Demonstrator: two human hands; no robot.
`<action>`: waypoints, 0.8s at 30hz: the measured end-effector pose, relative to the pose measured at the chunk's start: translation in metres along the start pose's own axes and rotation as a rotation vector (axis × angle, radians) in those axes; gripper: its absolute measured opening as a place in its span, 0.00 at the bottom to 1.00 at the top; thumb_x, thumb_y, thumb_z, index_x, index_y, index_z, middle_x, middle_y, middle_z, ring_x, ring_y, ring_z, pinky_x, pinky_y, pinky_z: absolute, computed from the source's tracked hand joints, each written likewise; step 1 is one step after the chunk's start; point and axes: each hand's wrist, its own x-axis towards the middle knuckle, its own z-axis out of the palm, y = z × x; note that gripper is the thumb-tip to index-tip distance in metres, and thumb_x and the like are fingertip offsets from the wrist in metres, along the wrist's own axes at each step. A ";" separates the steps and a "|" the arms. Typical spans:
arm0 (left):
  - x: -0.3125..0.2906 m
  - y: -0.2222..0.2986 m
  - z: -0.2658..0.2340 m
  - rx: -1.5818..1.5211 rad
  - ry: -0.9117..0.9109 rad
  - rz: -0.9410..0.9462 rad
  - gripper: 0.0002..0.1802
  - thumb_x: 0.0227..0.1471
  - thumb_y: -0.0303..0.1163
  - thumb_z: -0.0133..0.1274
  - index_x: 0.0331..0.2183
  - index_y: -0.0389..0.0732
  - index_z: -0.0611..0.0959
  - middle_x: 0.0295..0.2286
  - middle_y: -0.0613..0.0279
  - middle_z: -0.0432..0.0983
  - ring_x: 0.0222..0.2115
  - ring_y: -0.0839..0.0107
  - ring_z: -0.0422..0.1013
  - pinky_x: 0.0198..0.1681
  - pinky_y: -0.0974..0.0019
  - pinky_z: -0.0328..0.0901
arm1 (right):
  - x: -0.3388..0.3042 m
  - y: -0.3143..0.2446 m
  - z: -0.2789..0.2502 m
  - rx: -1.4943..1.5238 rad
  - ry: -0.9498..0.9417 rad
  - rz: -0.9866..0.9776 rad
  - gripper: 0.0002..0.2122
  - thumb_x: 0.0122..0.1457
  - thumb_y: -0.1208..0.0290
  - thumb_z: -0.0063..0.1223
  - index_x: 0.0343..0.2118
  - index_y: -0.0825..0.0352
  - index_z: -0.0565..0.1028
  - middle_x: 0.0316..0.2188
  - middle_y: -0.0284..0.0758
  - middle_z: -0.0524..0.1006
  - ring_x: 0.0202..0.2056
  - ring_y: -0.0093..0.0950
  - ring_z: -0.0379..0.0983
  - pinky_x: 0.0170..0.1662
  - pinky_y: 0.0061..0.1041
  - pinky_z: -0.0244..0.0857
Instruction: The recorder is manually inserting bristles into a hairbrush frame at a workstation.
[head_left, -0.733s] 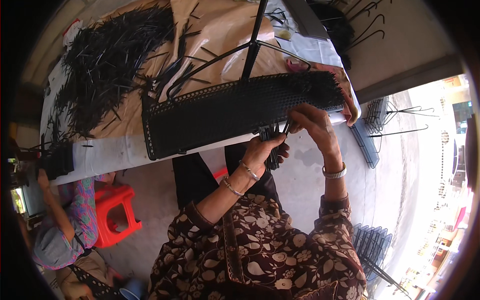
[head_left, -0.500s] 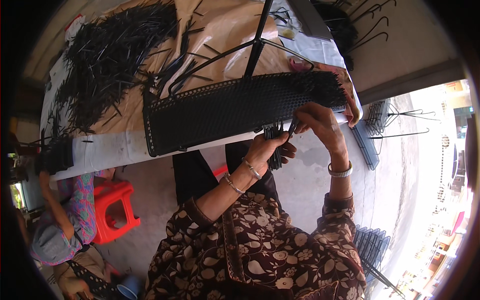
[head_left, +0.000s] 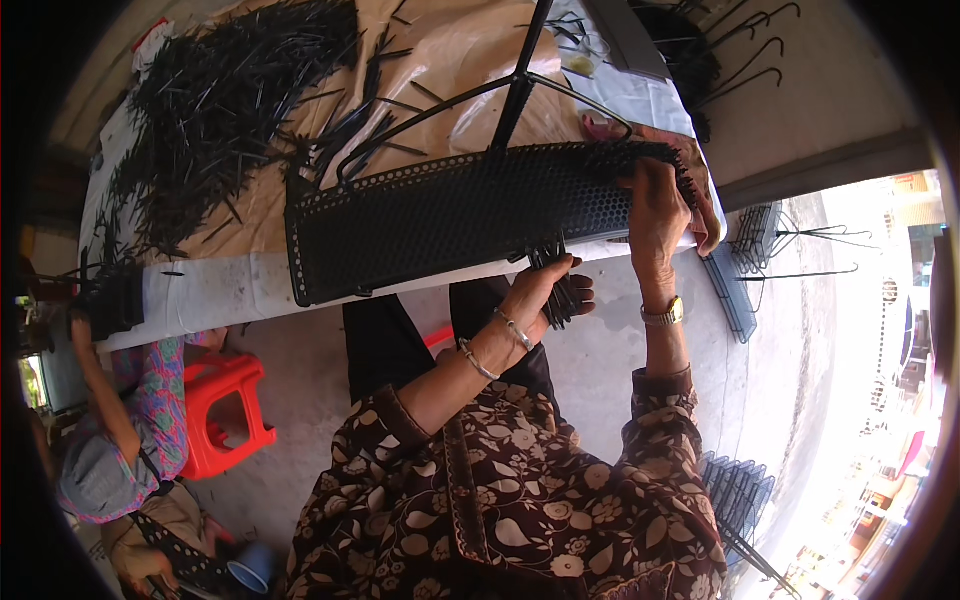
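My left hand [head_left: 535, 298] is closed around a bundle of thin black strips [head_left: 564, 302], just below the near edge of a black perforated panel [head_left: 450, 215]. The strips poke out above the thumb and below the palm. My right hand [head_left: 657, 222] is over the panel's right end, fingers bent and pressed together against the holes. Whatever lies between those fingertips is hidden. Around them, black pointed pieces stand up densely from the right end, while holes show across the middle and left. A thin black metal frame rises from the panel's far side.
A big heap of black strips [head_left: 225, 110] covers the table's far left, on brown paper [head_left: 470, 60]. Below left are a red stool [head_left: 225, 425] and another person [head_left: 110, 470] reaching toward the table. Wire racks [head_left: 740, 490] stand on the floor at right; hooked rods hang beyond.
My right hand has moved from the bundle up to the panel's right end. My left hand has shifted slightly down and right, still gripping the strips.
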 end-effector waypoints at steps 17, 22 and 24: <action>-0.002 -0.007 0.003 -0.102 -0.007 0.060 0.11 0.58 0.33 0.46 0.38 0.36 0.75 0.31 0.51 0.76 0.30 0.62 0.75 0.36 0.59 0.73 | 0.000 -0.004 -0.003 -0.023 -0.089 -0.015 0.05 0.59 0.77 0.48 0.38 0.67 0.72 0.24 0.38 0.77 0.25 0.29 0.78 0.27 0.26 0.68; -0.010 -0.001 0.006 0.049 0.065 0.085 0.09 0.56 0.33 0.50 0.35 0.38 0.77 0.27 0.56 0.76 0.27 0.69 0.74 0.32 0.63 0.72 | -0.002 -0.002 -0.004 -0.004 -0.130 0.001 0.05 0.58 0.78 0.48 0.37 0.66 0.72 0.24 0.38 0.76 0.25 0.30 0.77 0.28 0.26 0.67; -0.012 -0.001 0.009 0.035 0.035 0.178 0.08 0.55 0.33 0.51 0.34 0.38 0.78 0.25 0.59 0.76 0.25 0.72 0.72 0.28 0.66 0.70 | -0.003 0.000 -0.004 0.023 -0.150 0.002 0.05 0.58 0.78 0.48 0.37 0.66 0.73 0.25 0.38 0.76 0.26 0.31 0.76 0.29 0.27 0.67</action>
